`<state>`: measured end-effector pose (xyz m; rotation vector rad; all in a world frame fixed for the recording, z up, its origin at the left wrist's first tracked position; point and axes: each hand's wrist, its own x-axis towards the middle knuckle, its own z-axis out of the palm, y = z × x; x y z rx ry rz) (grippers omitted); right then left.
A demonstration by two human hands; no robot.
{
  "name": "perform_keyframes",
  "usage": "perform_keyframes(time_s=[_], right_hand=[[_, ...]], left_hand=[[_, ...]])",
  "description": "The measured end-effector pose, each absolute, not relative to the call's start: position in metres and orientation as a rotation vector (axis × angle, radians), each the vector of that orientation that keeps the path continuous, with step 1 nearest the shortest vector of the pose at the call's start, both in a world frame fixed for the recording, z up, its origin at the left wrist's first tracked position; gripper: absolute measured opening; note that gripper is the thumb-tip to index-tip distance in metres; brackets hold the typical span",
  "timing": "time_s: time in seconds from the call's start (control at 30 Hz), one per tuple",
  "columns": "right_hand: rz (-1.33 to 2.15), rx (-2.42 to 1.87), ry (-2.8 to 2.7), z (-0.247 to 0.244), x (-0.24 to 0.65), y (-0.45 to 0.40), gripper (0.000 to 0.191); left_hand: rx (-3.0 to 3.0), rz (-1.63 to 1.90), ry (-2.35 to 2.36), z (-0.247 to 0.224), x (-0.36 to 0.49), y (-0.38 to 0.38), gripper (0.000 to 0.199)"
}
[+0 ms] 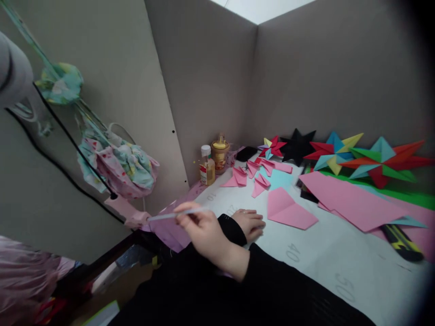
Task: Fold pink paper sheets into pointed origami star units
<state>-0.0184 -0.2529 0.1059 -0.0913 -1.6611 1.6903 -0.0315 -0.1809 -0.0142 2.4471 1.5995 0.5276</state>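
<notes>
We are pinching blurred pale strip [163, 217] in right hand [205, 233], grip closed thumb-to-finger, strip hanging about desk's [316, 267] left edge. Left hand [247, 222] is lying palm-down on desk, fingers extended, apparently holding nothing. Loose pinch could be letting strip drop past edge; left fingers sliding right could be creasing pink kite-shaped paper [288, 210]. White desktop is showing printed numbers; folded stars [380, 158] are lining far edge, grey partitions [319, 77] rising behind.

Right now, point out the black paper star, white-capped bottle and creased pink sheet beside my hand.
Black paper star [297, 146], head view: its centre.
White-capped bottle [207, 171], head view: its body.
Creased pink sheet [290, 212], head view: its middle.
</notes>
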Motion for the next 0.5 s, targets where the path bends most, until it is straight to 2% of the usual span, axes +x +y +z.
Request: perform_keyframes(time_s=[0.07, 0.17, 0.3, 0.5], right_hand=[[2.011, -0.264, -1.3, 0.101, -0.03, -0.236, 0.012], [2.309, -0.427, -0.957, 0.093, -0.057, -0.212, 0.01], [2.475, -0.458, -0.985, 0.088, -0.099, -0.197, 0.005], [2.539, -0.476, -1.077, 0.086, -0.137, -0.202, 0.001]], left_hand=[[2.441, 0.523, 1.596, -0.017, -0.032, -0.178, 0.03], [2.427, 0.504, 1.599, -0.025, -0.033, -0.172, 0.029], [2.419, 0.48, 1.594, -0.034, -0.034, -0.167, 0.03], [2.406, 0.487, 1.559, -0.041, -0.035, -0.166, 0.033]])
